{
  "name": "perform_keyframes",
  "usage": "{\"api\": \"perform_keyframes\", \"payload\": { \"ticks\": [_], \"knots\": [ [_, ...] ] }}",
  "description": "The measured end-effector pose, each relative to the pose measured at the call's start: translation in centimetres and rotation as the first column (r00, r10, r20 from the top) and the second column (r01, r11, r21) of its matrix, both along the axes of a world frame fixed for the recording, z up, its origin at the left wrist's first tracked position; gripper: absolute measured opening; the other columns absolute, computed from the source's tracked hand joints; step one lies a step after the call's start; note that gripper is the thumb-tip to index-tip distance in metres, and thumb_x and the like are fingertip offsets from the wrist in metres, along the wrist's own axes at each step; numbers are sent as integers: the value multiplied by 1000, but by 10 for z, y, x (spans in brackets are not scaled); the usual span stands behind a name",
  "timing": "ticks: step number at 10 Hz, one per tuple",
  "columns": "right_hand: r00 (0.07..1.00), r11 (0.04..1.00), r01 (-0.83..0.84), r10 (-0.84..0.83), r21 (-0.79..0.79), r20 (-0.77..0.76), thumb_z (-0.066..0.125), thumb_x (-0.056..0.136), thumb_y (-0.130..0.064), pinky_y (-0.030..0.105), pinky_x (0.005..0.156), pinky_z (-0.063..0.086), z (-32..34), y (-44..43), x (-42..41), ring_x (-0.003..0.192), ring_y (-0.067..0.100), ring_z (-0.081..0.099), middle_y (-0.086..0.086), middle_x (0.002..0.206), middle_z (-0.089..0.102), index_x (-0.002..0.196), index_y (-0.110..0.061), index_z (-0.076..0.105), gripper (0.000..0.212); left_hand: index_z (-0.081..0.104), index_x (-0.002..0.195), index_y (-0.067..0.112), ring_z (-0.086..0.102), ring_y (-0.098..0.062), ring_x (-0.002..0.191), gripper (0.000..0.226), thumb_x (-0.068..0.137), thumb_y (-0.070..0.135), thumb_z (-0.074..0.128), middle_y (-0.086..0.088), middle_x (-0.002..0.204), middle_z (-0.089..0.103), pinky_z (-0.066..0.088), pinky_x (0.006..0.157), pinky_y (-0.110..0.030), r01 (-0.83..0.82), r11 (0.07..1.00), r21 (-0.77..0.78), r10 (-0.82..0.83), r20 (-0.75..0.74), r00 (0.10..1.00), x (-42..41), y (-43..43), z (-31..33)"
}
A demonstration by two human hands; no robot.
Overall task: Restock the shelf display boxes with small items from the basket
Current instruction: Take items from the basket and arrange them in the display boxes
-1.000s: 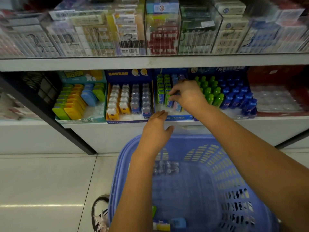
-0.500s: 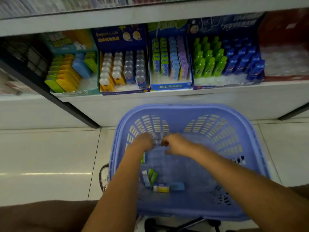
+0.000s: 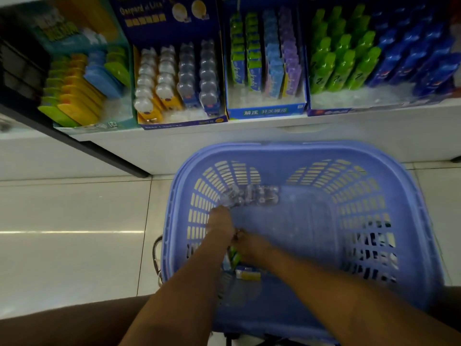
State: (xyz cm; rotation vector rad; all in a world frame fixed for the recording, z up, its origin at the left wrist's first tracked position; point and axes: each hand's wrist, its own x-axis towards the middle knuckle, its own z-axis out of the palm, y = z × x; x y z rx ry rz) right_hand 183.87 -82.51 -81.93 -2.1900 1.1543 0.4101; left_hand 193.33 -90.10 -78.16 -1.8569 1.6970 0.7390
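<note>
Shelf display boxes of printed card (image 3: 265, 71) stand in a row above the blue slotted plastic basket (image 3: 404, 221) on the floor. Both hands reach inside it: left hand (image 3: 220, 222) touches a clear blister tray (image 3: 249, 197), right hand (image 3: 250, 247) over small green packets (image 3: 234, 257); finger grip cannot be told.

Count: display boxes (image 3: 265, 112) on shelf, 4 in full view. Basket (image 3: 411, 221), 1. Hands in basket, 2: left (image 3: 220, 224), right (image 3: 252, 247). Loose items inside: blurred, uncountable.

Basket (image 3: 411, 221) floor's right half bare; clear tray (image 3: 252, 197) along far wall.
</note>
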Motion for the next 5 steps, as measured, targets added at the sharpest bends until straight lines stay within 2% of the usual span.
{"api": "perform_keyframes", "payload": {
  "ticks": [1, 2, 3, 4, 5],
  "knots": [
    [953, 964, 263, -267, 51, 143, 55, 90, -19, 41, 99, 40, 2, -5, -12, 121, 33, 49, 15, 131, 50, 129, -9, 47, 40, 57, 118, 0, 60, -31, 110, 26, 96, 6, 45, -17, 119, 62, 50, 88, -37, -55, 998, -16, 55, -21, 998, 0, 6, -4],
    [898, 906, 400, -417, 136, 142, 67, 83, -20, 39, 91, 45, 4, -10, -44, 110, 31, 55, 15, 123, 54, 128, -11, 46, 51, 55, 120, 2, 60, -29, 113, 27, 95, 8, 48, -14, 121, 62, 49, 90, -37, -84, 996, -32, 84, -12, 996, -3, 11, -6],
    [769, 780, 546, -612, 305, 187, 79, 72, -17, 30, 76, 44, 18, -22, -78, 85, 20, 55, 13, 99, 61, 107, -9, 54, 44, 45, 130, 2, 55, -29, 121, 35, 96, 11, 48, -15, 130, 55, 46, 95, -36, -51, 998, -32, 50, -36, 998, -4, 15, -9],
    [627, 660, 601, -739, 450, 246, 79, 68, 1, 19, 57, 42, 43, -33, -101, 64, 9, 47, 6, 78, 55, 97, -10, 54, 40, 48, 130, 0, 53, -29, 122, 37, 96, 16, 48, -16, 132, 54, 45, 95, -34, -44, 998, 41, 47, -97, 994, -5, 11, -6],
    [449, 514, 626, -852, 587, 269, 65, 77, 15, 19, 51, 49, 69, -45, -114, 58, 10, 51, 7, 71, 52, 100, -7, 50, 35, 64, 108, -4, 64, -29, 92, 31, 93, 20, 51, -19, 109, 66, 47, 72, -28, -308, 937, 164, 345, -305, 888, -16, 2, 5]
  ]
}}
